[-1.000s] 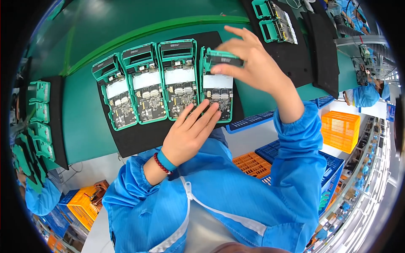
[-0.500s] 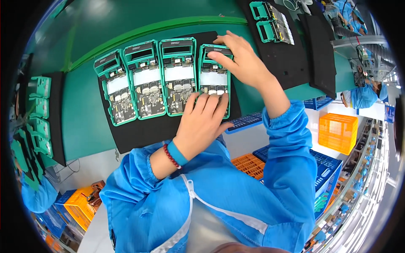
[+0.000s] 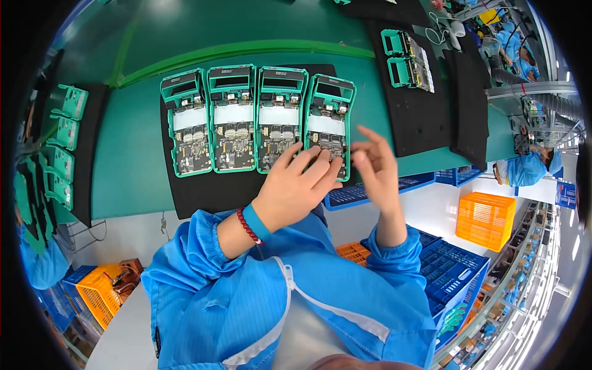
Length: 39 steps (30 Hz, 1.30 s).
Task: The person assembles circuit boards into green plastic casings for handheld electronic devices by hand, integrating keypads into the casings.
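Several green plastic housings with circuit boards fitted in them stand side by side in a row. Over the lower end of the rightmost housing (image 3: pixel 328 105) lies my left hand (image 3: pixel 296 185), its fingers slightly spread and bent onto the circuit board; their tips cover part of it. My right hand (image 3: pixel 381 176) hovers at that housing's right edge with fingers apart and nothing visible in them. A white strip crosses the middle of each board. To the left are a second housing (image 3: pixel 280 117), a third housing (image 3: pixel 232 123) and another beyond it.
Beneath the row is a black mat (image 3: pixel 203 200) on the green table (image 3: pixel 132 166). More green housings (image 3: pixel 399 71) lie on a mat at the far right, others (image 3: pixel 66 132) at the left. Blue crates (image 3: pixel 453 271) and an orange crate (image 3: pixel 486 221) stand below the table's right side.
My right hand has come down from the top of the rightmost housing to its lower right edge. My left hand stays over the board's lower end. The whole view has shifted slightly.
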### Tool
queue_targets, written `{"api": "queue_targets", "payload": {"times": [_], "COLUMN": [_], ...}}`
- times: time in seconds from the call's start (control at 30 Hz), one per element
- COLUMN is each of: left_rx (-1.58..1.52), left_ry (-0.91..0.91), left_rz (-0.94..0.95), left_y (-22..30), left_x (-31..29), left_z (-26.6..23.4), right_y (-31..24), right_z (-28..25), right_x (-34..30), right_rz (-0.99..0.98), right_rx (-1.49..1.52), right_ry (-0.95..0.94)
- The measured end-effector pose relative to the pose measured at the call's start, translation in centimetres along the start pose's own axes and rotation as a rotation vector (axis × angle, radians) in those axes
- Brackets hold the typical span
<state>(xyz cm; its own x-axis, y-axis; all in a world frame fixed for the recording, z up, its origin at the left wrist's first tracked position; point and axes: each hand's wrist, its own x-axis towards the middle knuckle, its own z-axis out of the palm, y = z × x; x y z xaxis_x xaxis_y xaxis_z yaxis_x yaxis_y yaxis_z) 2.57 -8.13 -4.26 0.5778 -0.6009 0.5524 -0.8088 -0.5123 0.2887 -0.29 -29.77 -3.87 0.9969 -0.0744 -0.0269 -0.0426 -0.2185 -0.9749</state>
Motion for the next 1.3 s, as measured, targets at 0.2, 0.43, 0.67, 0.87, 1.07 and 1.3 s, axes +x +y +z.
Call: {"api": "queue_targets", "payload": {"times": [0.2,0.43,0.67,0.87,1.07,1.3], "left_rx": [-0.219,-0.139,-0.054,-0.989,-1.906,-2.326], "left_ry": [0.030,-0.102,-0.136,-0.050,0.203,0.378], "left_rz": [-0.063,-0.070,0.069,-0.754,-0.959,-0.933], "left_y": [-0.9,-1.3,-1.9,-1.3,-3.5,-2.3], "left_x": [1.2,-0.4,-1.4,-3.6,-8.8,-11.7], "left_z": [-2.1,-4.0,-5.1,-8.1,-6.8,-5.1], "right_y": [-1.1,-5.4,-6.5,-6.0,-6.3,-8.3], "right_z": [1.9,2.4,1.8,3.0,6.1,8.5], "right_x": [-0.5,0.0,0.3,0.4,0.1,-0.7], "right_rz": [-0.173,-0.247,-0.304,-0.551,-0.199,-0.384], "right_rx": [0.167,-0.238,-0.546,-0.308,0.054,-0.097], "right_ry": [-0.054,-0.244,-0.292,0.234,0.057,0.132]}}
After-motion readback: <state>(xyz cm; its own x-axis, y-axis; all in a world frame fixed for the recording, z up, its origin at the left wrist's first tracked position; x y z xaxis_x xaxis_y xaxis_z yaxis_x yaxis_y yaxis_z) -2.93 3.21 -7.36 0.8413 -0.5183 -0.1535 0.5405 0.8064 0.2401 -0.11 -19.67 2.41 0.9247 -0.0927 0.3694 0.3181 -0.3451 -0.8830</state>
